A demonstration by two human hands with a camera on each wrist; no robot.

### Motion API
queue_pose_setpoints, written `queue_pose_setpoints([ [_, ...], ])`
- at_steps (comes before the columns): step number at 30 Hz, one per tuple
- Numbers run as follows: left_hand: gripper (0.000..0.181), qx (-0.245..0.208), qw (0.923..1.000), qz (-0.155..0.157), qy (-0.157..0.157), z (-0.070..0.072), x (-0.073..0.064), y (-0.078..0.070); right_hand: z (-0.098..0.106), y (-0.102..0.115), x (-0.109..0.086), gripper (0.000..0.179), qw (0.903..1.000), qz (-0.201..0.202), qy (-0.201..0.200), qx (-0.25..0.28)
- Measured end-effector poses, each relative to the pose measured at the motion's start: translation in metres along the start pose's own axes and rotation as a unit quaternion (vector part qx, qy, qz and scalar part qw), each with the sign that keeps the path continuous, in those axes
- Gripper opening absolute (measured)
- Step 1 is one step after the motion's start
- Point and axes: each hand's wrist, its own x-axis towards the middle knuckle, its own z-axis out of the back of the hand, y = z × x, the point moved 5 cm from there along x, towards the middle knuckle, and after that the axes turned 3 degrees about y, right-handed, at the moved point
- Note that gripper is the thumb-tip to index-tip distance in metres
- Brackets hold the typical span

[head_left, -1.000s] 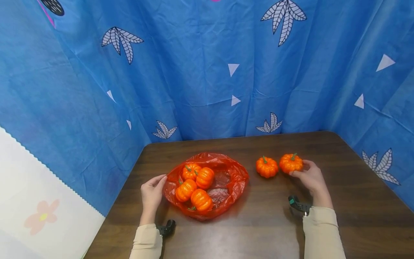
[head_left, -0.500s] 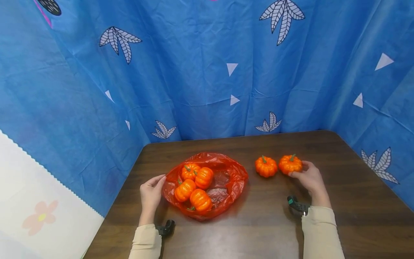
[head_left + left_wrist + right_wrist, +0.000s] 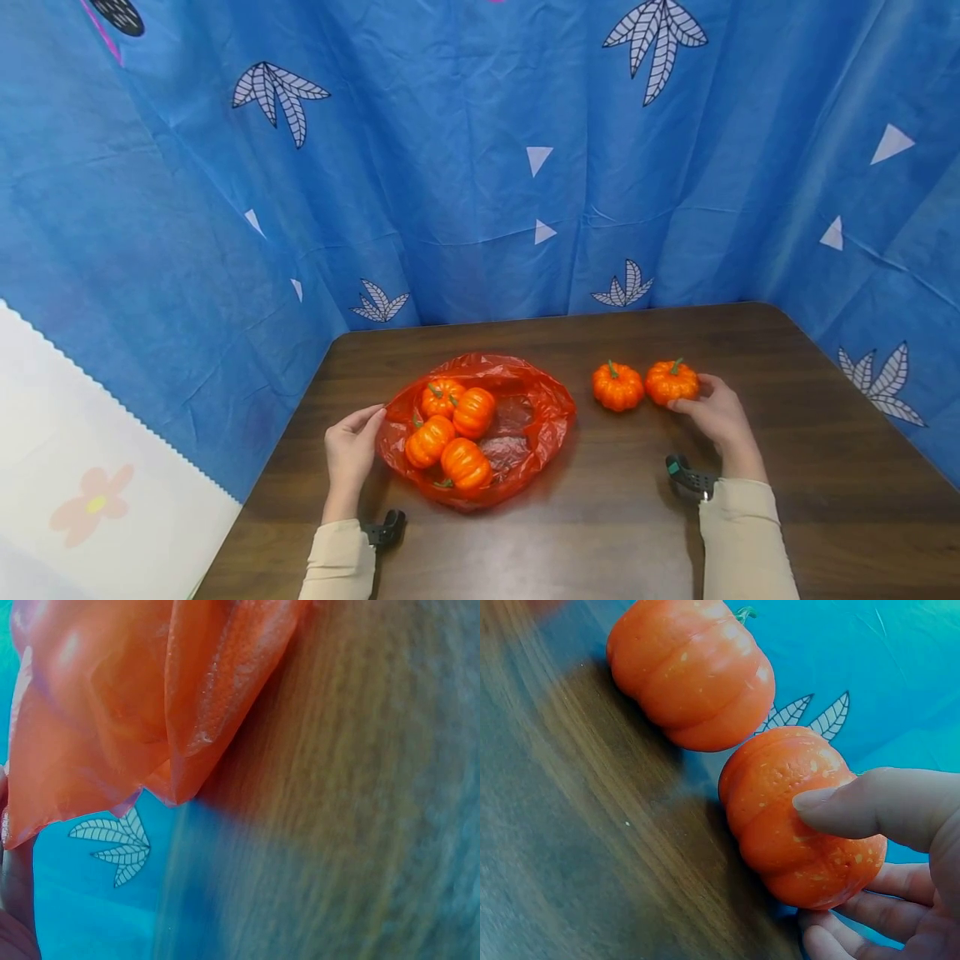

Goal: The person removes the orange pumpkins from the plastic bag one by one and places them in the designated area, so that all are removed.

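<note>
A thin red plastic bag [image 3: 551,425] lies with its mouth spread wide, several small orange pumpkins [image 3: 467,464] inside it. My left hand [image 3: 351,446] pinches the bag's left rim between thumb and fingers; the left wrist view shows the bag's crinkled side [image 3: 97,735] hanging from that pinch. On the right, my right hand [image 3: 722,417] grips a small pumpkin [image 3: 795,817] with a green stem, thumb on the near side and fingers beneath and behind. Just left of it sits another pumpkin [image 3: 618,387], which the held one nearly meets.
All this is on a dark wooden table [image 3: 600,542]. A blue curtain [image 3: 480,208] with leaf prints hangs behind and at both sides. Pale cloth [image 3: 45,467] with a flower print is at the left. Each wrist wears a black camera mount [image 3: 688,475].
The right hand and its pumpkin have shifted very slightly left, closer to the neighbouring pumpkin. The left hand and the bag hold their place.
</note>
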Motion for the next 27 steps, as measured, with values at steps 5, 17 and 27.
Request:
queue_pose_setpoints([
  [5,0.034,-0.002,1.0000,0.006,0.002,-0.0002,-0.0004,0.0015,-0.0010,-0.0020,0.0014,0.091,0.9999,-0.011,0.008,-0.003],
  [17,0.033,-0.011,0.9999,0.002,0.002,0.0012,0.0002,0.0011,-0.0020,-0.0019,0.0031,0.094,0.9998,-0.007,0.017,0.004],
  [27,0.031,-0.009,1.0000,0.003,-0.001,0.0009,0.0005,0.0003,0.0053,0.0070,-0.0031,0.094,0.9995,0.000,0.019,-0.027],
])
